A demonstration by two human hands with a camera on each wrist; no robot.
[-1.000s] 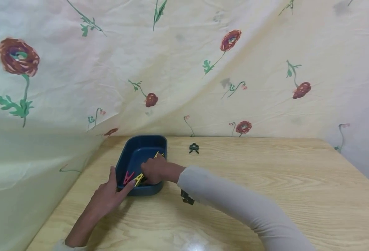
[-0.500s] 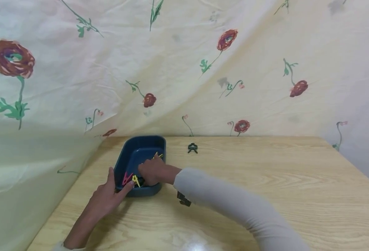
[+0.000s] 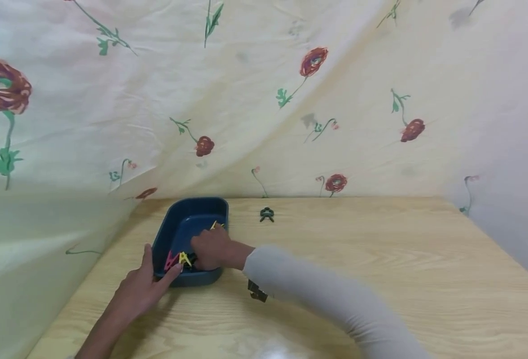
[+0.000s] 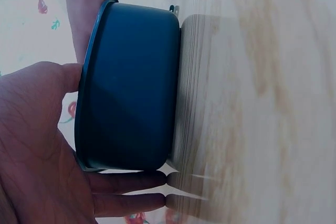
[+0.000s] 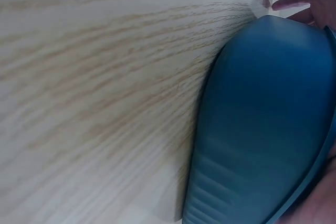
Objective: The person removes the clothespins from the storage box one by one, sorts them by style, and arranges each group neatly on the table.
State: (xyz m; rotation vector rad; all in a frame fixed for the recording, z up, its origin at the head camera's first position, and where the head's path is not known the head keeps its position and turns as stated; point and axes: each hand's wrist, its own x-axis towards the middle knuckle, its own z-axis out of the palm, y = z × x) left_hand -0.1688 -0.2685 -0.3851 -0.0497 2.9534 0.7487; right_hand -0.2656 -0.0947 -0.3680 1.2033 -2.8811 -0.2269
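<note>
A blue tray (image 3: 188, 280) sits at the left of a wooden tabletop (image 3: 358, 259), its long axis running roughly away from the person. The left hand (image 3: 139, 285) is spread wide at the near left corner, thumb on the rim, fingers straight along the outer wall. The right hand (image 3: 212, 248) reaches down inside from the right; its fingertips are hidden, so whether it holds anything cannot be told. Between the hands, at the near end, lie a pink clip (image 3: 171, 261) and a yellow clip (image 3: 184, 258), both nearer the left thumb. Beyond the tray, to the right, rests a black clip (image 3: 266, 214)
</note>
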